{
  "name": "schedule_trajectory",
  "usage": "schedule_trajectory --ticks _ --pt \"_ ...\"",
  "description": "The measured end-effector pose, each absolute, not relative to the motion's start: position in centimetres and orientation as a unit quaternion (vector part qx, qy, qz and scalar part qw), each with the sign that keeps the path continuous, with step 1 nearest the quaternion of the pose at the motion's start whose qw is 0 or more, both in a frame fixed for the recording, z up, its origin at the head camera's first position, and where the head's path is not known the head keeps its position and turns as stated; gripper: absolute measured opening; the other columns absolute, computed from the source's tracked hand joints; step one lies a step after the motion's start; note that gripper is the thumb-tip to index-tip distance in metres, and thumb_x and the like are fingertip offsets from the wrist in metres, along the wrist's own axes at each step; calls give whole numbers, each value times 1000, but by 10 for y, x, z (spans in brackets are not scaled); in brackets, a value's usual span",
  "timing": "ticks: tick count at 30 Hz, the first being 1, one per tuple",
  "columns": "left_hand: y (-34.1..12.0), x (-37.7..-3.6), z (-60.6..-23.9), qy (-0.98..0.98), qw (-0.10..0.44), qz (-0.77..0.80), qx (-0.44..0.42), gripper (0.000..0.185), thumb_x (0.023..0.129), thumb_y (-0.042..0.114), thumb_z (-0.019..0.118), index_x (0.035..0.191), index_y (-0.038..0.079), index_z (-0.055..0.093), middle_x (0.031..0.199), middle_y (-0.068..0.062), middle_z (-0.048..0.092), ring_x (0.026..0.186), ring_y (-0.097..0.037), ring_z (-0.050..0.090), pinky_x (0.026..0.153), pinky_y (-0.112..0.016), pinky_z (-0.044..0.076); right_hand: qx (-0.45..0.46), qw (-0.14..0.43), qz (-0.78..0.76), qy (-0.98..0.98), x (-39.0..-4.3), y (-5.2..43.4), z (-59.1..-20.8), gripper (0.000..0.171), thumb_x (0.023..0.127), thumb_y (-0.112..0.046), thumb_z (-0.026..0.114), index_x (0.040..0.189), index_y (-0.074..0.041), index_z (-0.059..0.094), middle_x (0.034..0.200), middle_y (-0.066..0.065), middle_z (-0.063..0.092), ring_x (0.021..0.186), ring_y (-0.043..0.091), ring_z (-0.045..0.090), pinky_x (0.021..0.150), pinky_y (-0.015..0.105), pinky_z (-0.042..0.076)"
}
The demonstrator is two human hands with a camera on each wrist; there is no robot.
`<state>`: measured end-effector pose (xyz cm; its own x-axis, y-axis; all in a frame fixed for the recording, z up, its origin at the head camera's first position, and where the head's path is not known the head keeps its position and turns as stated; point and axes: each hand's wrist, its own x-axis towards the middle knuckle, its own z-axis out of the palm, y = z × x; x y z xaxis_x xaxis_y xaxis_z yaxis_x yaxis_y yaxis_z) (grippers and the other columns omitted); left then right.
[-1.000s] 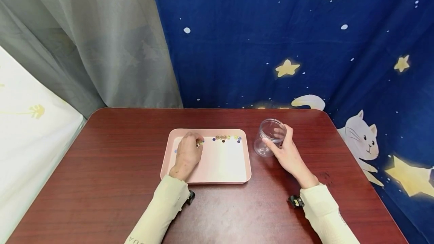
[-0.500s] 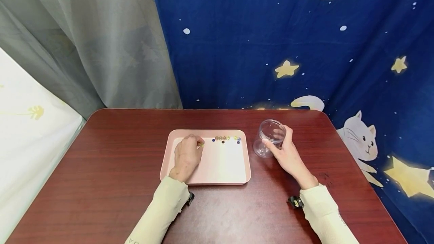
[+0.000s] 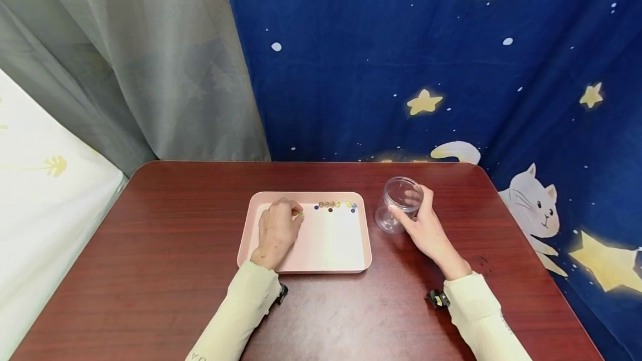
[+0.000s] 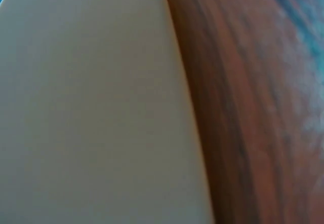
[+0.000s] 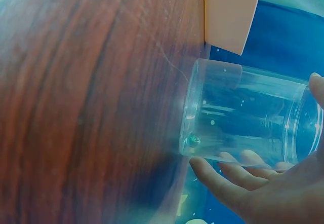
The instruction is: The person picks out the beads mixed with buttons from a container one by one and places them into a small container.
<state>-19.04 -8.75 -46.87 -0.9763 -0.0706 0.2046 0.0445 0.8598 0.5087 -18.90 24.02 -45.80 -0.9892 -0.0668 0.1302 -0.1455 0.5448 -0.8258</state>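
Note:
My left hand (image 3: 278, 227) reaches into the pink tray (image 3: 321, 271) from the front left. Thumb and fingertips pinch a small yellowish glass marble (image 3: 300, 214); the rest of the fingers are hidden behind the back of the hand. My right hand (image 3: 423, 227) grips a clear plastic jar (image 3: 390, 217) to the right of the tray, thumb in front and fingers round the far side. The jar's mouth is uncovered and its base is at the tabletop. Inside, near the base, a greenish marble (image 5: 193, 140) shows in the right wrist view.
Several amber, yellow and dark blue marbles (image 3: 331, 205) lie along the tray's back wall. Only the tray's side wall (image 4: 101, 107) and the tabletop (image 4: 248, 112) fill the left wrist view. A dark blue starry curtain (image 3: 361, 71) hangs behind the reddish-brown table (image 3: 180, 227).
My left fingertips have closed in, and less of the marbles beside them shows. A light blue marble left of that hand has gone from sight. My right hand and the jar have stayed put.

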Motion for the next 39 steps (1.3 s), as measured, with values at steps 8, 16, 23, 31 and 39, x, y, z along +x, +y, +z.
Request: schedule_trajectory --ticks 8,16,23,31,39 --pt "-84 -192 -467 -952 134 -276 -13 11 89 20 82 99 14 79 105 -4 76 92 -23 71 81 -46 52 61 37 481 -874 -189 239 -458 80 100 -32 71 153 -10 16 150 25 45 139 41 52 109 56 46" --pt "-81 -195 -467 -947 150 -285 -16 13 91 23 81 101 15 79 108 -3 75 94 -24 68 82 -45 50 62 42 479 -875 -190 239 -459 80 100 -31 71 153 -8 16 150 26 45 139 42 52 109 57 46" --pt "-80 -196 -465 -935 181 -305 -24 13 90 25 81 101 16 80 106 -3 73 103 -26 69 84 -46 52 63 41 479 -874 -190 240 -459 80 100 -32 71 153 -10 15 150 25 45 140 42 52 110 58 45" --pt "-77 -194 -463 -924 210 -316 -36 13 90 24 82 98 15 80 105 -3 72 103 -27 69 84 -46 54 62 41 480 -874 -190 240 -460 80 100 -32 71 153 -9 15 150 25 45 139 42 52 109 57 46" --pt "-74 -195 -461 -917 216 -332 -42 11 90 24 82 97 15 79 106 -2 71 104 -26 67 88 -45 54 61 37 486 -871 -189 240 -459 81 99 -32 72 154 -10 15 150 25 45 140 41 51 109 57 45"
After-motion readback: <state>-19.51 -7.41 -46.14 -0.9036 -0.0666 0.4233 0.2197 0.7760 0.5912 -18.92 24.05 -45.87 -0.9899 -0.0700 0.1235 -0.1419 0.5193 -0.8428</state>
